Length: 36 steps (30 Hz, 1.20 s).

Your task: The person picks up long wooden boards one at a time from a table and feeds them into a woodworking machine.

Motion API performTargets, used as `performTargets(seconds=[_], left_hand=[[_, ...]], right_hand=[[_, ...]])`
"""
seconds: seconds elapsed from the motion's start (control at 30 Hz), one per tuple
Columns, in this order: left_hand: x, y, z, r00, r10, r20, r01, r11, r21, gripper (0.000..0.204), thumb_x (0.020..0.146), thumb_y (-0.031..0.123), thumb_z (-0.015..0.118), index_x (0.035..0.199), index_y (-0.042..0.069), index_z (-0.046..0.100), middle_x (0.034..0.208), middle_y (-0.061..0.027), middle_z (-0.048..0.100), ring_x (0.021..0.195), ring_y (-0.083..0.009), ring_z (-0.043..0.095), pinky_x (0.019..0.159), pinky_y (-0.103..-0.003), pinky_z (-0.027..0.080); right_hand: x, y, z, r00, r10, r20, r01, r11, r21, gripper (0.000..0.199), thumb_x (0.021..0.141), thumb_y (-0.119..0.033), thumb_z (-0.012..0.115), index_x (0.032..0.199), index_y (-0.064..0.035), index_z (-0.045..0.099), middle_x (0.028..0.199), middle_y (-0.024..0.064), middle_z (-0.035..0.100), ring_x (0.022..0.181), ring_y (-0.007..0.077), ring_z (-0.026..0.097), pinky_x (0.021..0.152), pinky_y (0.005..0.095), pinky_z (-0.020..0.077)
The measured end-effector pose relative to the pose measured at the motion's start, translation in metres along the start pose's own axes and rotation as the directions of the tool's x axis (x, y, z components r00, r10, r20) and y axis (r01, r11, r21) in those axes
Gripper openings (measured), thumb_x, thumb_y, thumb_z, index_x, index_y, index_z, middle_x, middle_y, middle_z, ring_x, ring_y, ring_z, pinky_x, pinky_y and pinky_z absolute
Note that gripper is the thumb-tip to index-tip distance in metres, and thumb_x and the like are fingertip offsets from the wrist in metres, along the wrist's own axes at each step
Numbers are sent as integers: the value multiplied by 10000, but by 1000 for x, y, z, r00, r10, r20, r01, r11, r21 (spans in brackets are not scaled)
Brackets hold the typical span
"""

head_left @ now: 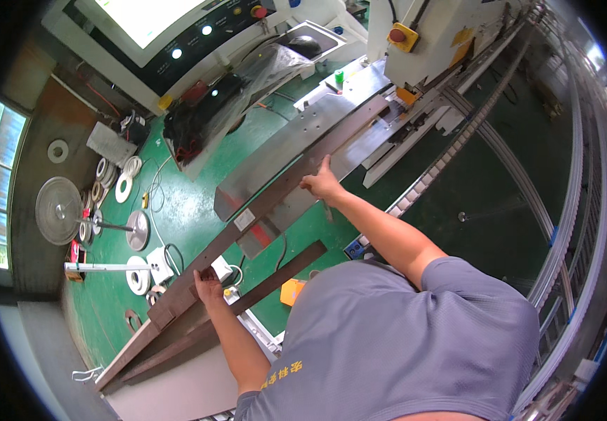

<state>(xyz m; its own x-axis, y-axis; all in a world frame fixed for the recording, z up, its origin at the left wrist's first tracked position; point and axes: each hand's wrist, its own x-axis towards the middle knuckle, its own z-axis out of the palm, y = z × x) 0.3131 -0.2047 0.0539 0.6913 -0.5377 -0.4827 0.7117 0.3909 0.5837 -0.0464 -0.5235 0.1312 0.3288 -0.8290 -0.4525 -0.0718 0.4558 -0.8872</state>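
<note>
A long dark-brown strip (pixel 214 247), which looks like a board, slants from the lower left up to the machine at the upper right. A small white label (pixel 244 219) lies on it. My left hand (pixel 209 286) grips the strip's near edge toward its lower-left end. Farther up, my right hand (pixel 323 184) rests on the strip, thumb and forefinger stretched apart. Beneath and beside the strip is a flat metal machine table (pixel 268 174). Its far end lies by the machine's white housing (pixel 419 59).
More brown strips (pixel 282 275) lie left of my body, beside a pale panel (pixel 177 382). A control panel with a lit screen (pixel 145 21) stands at the upper left. Rolls of edging tape (pixel 128 175) and a disc stand (pixel 137 230) are on the green floor. A roller rail (pixel 451 151) runs at right.
</note>
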Motion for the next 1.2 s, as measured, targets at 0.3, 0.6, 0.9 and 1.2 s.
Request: performTargets(seconds=[0.3,0.6,0.9,1.2], left_hand=[[-19,-24,40,988,-152,-22,151,939,310,359,897,405,509,1032,73,531,1100,-84,584,1015,-223,538,820,-331,453],[-29,13,5,965,25,-262,61,948,313,485,866,493,477,1109,73,476,1069,-45,531,898,-185,515,731,-293,455],[-25,28,-12,892,349,-286,-240,904,353,507,920,338,407,1310,18,362,1347,-181,381,1202,-265,400,1010,-390,311],[-81,-22,92,984,170,46,-176,956,235,428,951,230,362,1338,49,329,1334,-217,362,1222,-298,407,1043,-381,325]], right_hand=[[35,-23,-8,973,-14,-228,-7,996,-91,1021,705,-25,577,1344,50,-216,1459,255,-118,1035,346,510,714,352,493],[63,9,-13,935,-145,-322,101,984,-150,1026,694,-25,573,1352,28,-212,1318,258,24,1166,329,300,881,316,369],[71,0,-27,930,-140,-341,129,990,-54,993,752,5,503,1370,-135,-262,630,110,560,438,162,483,361,292,371],[106,-57,-153,955,-4,-297,32,995,90,946,812,45,468,1371,-198,-255,638,98,543,428,114,438,356,246,322]])
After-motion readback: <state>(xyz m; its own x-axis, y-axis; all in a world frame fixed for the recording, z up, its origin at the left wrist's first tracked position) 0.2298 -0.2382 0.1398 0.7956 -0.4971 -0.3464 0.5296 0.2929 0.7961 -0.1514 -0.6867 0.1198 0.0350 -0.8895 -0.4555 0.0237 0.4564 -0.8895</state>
